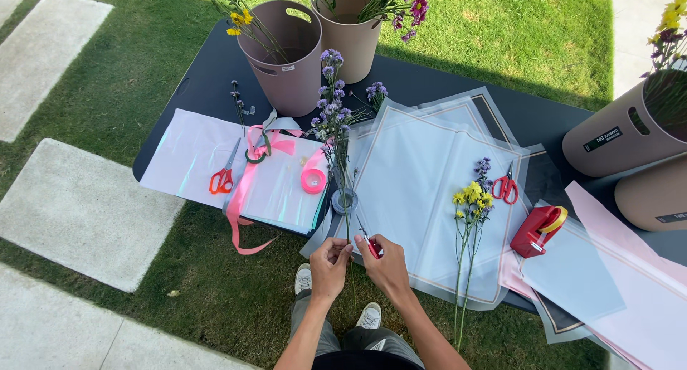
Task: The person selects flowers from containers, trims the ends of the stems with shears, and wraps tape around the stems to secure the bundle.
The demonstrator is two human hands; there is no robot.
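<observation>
Flower stem [336, 137] pinched in left hand [329, 266].

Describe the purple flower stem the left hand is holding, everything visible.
The purple flower stem is thin and green, with many small lilac blooms clustered along its upper half and topmost near the pinkish buckets. It stands roughly upright in the picture, over the dark table's near edge and the clear wrapping sheets. The left hand pinches its bare lower end; the right hand brings small red-handled snips against the stalk just above the fingers.
</observation>
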